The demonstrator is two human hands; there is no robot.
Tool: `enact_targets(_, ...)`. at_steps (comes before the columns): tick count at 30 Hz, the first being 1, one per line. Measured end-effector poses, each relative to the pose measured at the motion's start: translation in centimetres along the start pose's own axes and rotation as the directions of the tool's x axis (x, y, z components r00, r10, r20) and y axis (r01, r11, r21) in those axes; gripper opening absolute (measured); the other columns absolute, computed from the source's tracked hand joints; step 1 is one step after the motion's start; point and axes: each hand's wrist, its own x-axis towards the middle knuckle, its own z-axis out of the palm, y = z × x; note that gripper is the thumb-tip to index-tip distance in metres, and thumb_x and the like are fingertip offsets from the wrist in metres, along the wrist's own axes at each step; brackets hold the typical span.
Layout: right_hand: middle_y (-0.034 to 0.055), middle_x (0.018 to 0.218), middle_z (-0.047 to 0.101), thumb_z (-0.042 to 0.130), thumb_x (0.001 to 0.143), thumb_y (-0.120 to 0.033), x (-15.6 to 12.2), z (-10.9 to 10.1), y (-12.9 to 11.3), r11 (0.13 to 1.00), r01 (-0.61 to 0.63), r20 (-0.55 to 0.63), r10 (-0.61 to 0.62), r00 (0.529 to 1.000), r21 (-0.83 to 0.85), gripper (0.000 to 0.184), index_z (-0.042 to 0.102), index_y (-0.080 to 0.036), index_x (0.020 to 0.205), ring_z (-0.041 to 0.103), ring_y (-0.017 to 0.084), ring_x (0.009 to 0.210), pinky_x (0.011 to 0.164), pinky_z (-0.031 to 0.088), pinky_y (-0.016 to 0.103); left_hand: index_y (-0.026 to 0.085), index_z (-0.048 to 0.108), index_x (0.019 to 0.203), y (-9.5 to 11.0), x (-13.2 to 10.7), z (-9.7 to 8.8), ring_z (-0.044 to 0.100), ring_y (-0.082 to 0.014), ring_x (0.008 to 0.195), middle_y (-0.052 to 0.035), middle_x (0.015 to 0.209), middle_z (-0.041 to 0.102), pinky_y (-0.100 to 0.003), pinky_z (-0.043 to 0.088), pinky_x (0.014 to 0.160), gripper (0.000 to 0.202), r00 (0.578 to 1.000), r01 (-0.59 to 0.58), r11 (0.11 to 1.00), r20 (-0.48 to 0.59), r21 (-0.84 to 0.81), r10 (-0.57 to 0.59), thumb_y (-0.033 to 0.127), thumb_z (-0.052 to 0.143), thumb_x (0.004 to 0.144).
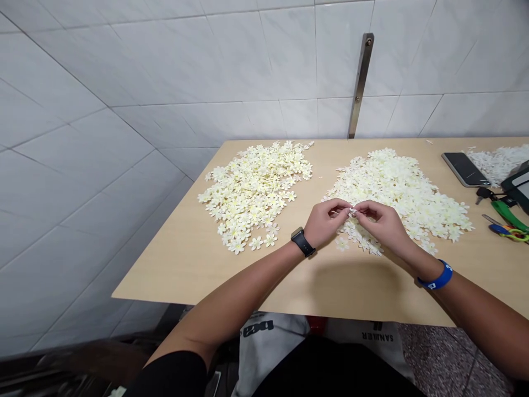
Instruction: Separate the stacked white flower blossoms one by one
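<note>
Flower, pinched in both hands, pointing unclear

The left forearm and right forearm are crossing over the near edge of the surface, while the left hand and right hand are pinching just beside each other

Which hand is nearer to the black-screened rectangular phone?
Right: the right hand is left of the phone, nearer the wearer; the left hand sits farther left.
</note>
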Motion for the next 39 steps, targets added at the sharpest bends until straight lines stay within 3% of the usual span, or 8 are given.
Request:
enact_targets(5, 0.0044, 0.083, 0.075, 0.073, 0.080, -0.035, 0.3, -0.5, -0.1, 0.981, -0.116, 0.046, 0.111, 0.993, 0.156, 0.016, 0.074, -0.020, 0.086, 0.068, 0.020, 0.078, 0.072, 0.054, 0.033, 0.014, 0.069, 0.087, -0.1, 0.3, -0.2, 0.063, -0.0102, 0.065, -0.0030, 0.072, 0.068, -0.024, 0.055, 0.066, 0.017, 0.980, 0.186, 0.949, 0.122, -0.255, -0.159, 0.031, 0.072, 0.085)
enact_targets(10, 0.0059, 0.084, 0.075, 0.078, 0.078, -0.040, 0.1, -0.6, -0.6, 0.985, -0.137, 0.089, 0.127, 0.988, 0.108, 0.022, 0.074, -0.019, 0.083, 0.068, 0.020, 0.078, 0.074, 0.053, 0.035, 0.012, 0.068, 0.087, -0.4, 0.4, -0.2, 0.065, -0.0096, 0.068, -0.0034, 0.081, 0.069, -0.025, 0.057, 0.071, 0.038, 0.951, 0.300, 0.880, 0.190, -0.369, -0.245, 0.045, 0.083, 0.076)
enact_targets(23, 0.0046, 0.078, 0.071, 0.072, 0.078, -0.035, -0.1, -0.5, -0.7, 0.987, -0.144, 0.038, 0.142, 0.989, 0.065, 0.017, 0.073, -0.018, 0.081, 0.062, 0.019, 0.072, 0.068, 0.048, 0.032, 0.011, 0.065, 0.086, 0.0, 0.2, -0.2, 0.062, -0.0100, 0.069, -0.0029, 0.075, 0.066, -0.026, 0.053, 0.071, 0.047, 0.949, 0.291, 0.886, 0.224, -0.362, -0.220, 0.052, 0.084, 0.072)
enact_targets(26, 0.0040, 0.076, 0.071, 0.072, 0.078, -0.034, -0.2, -0.5, -0.8, 0.989, -0.139, 0.012, 0.138, 0.990, 0.046, 0.015, 0.072, -0.019, 0.079, 0.062, 0.018, 0.071, 0.067, 0.047, 0.031, 0.012, 0.065, 0.086, 0.2, 0.1, -0.2, 0.060, -0.0093, 0.068, -0.0022, 0.075, 0.065, -0.023, 0.048, 0.066, 0.045, 0.951, 0.282, 0.910, 0.210, -0.303, -0.225, 0.048, 0.086, 0.071)
enact_targets(31, 0.0040, 0.077, 0.070, 0.074, 0.081, -0.040, -0.2, -0.7, -1.0, 0.980, -0.169, 0.070, 0.162, 0.984, 0.108, 0.022, 0.074, -0.018, 0.080, 0.060, 0.017, 0.072, 0.066, 0.046, 0.030, 0.012, 0.066, 0.088, 0.5, 0.0, -0.4, 0.061, -0.0098, 0.069, -0.0025, 0.075, 0.066, -0.024, 0.049, 0.067, 0.031, 0.956, 0.261, 0.937, 0.199, -0.231, -0.217, 0.037, 0.081, 0.077)
enact_targets(39, 0.0019, 0.076, 0.069, 0.080, 0.080, -0.044, 0.0, -1.1, -1.1, 0.956, -0.207, 0.102, 0.189, 0.977, 0.207, 0.026, 0.073, -0.019, 0.085, 0.062, 0.015, 0.072, 0.070, 0.050, 0.028, 0.011, 0.069, 0.083, 0.6, 0.3, -0.6, 0.060, -0.0095, 0.068, -0.0028, 0.075, 0.065, -0.026, 0.051, 0.068, 0.042, 0.941, 0.299, 0.891, 0.262, -0.342, -0.215, 0.047, 0.085, 0.070)
